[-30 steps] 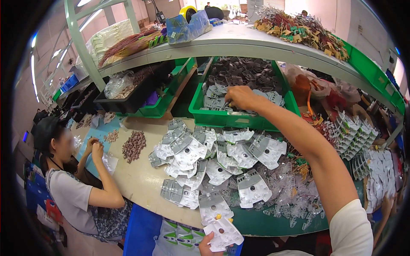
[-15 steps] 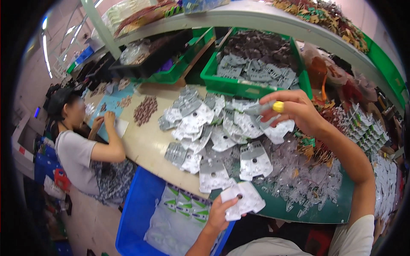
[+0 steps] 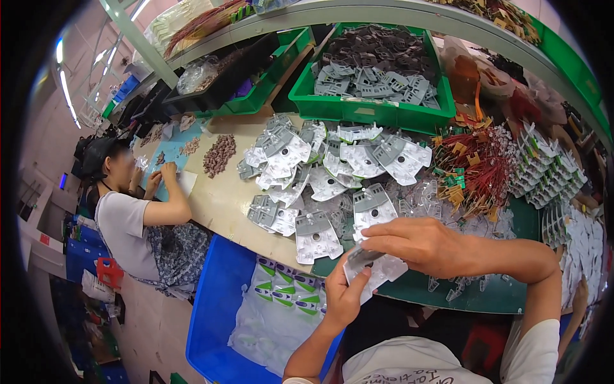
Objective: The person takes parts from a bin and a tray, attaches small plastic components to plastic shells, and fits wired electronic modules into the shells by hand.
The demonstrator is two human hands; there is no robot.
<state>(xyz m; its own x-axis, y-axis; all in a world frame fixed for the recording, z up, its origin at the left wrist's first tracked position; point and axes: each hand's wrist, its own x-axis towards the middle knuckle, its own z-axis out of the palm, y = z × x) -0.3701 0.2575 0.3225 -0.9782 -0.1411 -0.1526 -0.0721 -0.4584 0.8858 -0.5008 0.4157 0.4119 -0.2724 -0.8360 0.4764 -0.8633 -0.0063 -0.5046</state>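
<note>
Two hands (image 3: 427,246) at a beige-and-green worktable (image 3: 220,195), pale shelf (image 3: 288,18) beyond

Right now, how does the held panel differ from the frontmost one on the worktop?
Support: left hand grips the held panel, right hand over it; the worktop panel lies untouched.
View: hands partly hide the held panel; the worktop panel shows nearly whole.
Shared: both white with a grey piece.

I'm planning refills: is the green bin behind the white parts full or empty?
Well filled, not empty: the green bin holds gray pieces in front, heaped dark pieces behind.
</note>
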